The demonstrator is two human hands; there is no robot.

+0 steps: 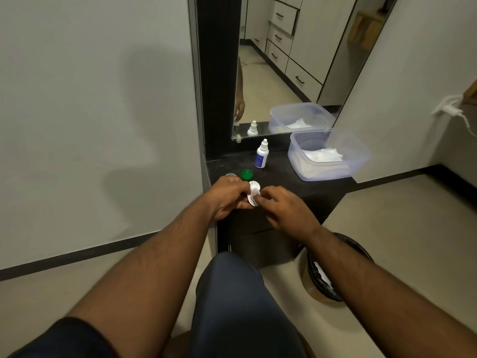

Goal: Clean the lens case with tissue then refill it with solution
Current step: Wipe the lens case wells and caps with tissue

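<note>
Lens case (253,193): white, twin-well, lids off, held over front edge of dark shelf (284,182), tilted for access. Left hand (228,196) pinches it steady; right hand (281,205) fingers curled at it, tissue there not discernible. Green cap (246,174) just behind case; solution bottle (262,154) further behind, upright; tissue tub (325,156) behind-right.

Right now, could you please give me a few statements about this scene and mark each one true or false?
1. The left hand holds the white lens case. True.
2. The solution bottle lies on its side. False: it stands upright on the dark counter.
3. The green cap is screwed onto the case. False: it sits loose on the counter behind the hands.
4. The plastic tub has white tissue inside. True.
5. The right hand grips the bottle. False: its fingers are at the case.
</note>
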